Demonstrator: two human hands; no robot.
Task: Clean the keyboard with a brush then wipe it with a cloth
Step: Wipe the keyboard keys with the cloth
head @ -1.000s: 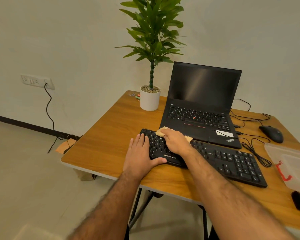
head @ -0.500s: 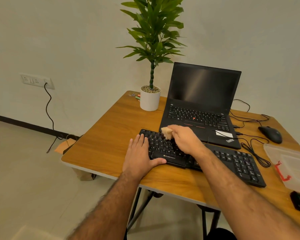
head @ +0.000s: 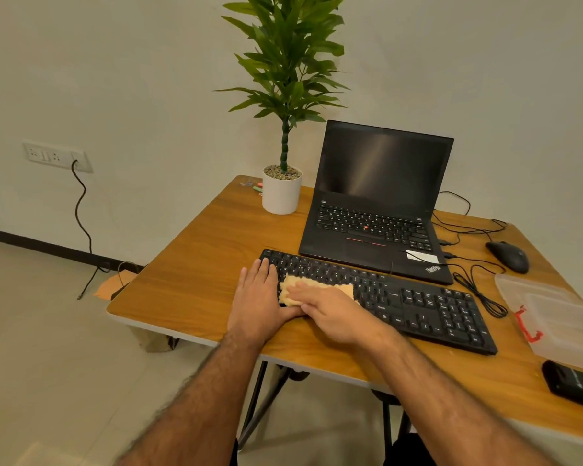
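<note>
Where the black keyboard (head: 401,297) lies slantwise along the near part of the wooden table (head: 196,264), a pale yellow cloth (head: 317,289) is spread flat over the left half of its keys. The right hand (head: 337,314) lies on the cloth with straight fingers pointing left, pressing it onto the keys rather than gripping it. The left hand (head: 260,297) rests flat at the keyboard's left end, fingers straight and together on the table and the keyboard's edge, its thumb tucked beneath the right hand. The keys are dark with small white legends too fine to read. Just behind the keyboard stands an open black laptop (head: 377,203) with a dark screen, a red pointing nub among its keys, a white sticker and the word "ThinkPad" on its palm rest. Left of the laptop is a white pot (head: 281,195) holding a tall green plant. To the right lie tangled black cables (head: 478,287), a black mouse (head: 507,255), a clear plastic box (head: 552,314) with a red clasp, and a black device (head: 572,385) at the near right edge. The tabletop has an orange-brown wood grain with a light edge. Behind it is a plain pale wall with a white socket plate (head: 56,156), from which a dark cord hangs down to the pale floor.
</note>
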